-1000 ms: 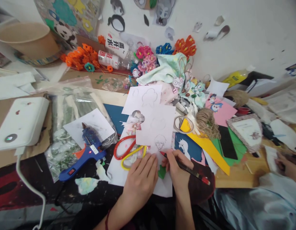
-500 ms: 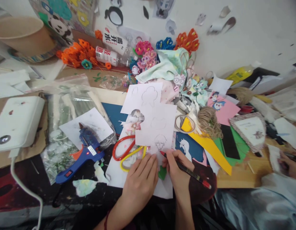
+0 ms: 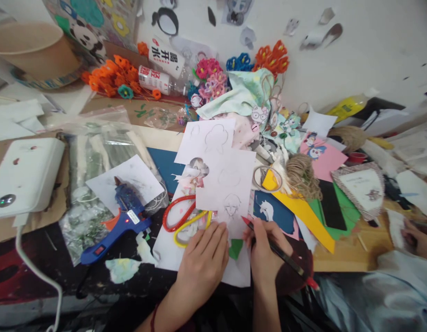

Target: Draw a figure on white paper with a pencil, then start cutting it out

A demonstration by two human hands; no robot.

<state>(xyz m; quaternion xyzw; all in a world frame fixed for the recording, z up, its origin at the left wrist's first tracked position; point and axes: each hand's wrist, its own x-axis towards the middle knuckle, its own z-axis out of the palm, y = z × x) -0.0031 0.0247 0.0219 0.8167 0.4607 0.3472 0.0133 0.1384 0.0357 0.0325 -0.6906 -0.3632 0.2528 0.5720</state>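
My left hand lies flat on a white sheet of paper, its fingers stretched out side by side. In my right hand is a slim black pen with a red tip and a red end. The pen tip is beside a pencil-like face drawing at the paper's lower edge. Fainter outlines appear higher on the sheet. Just left of my left hand are a red loop and a yellow loop that look like scissor handles. A green scrap shows between my hands.
A blue glue gun rests at left near a white power bank with a cable. Tape, twine and a dark phone lie at right. Another person's hand is at the far right. Orange flowers stand behind.
My right hand has shifted slightly right with the pen, and the tip has moved from the chin of the drawn face to its right. My left hand stays in place.
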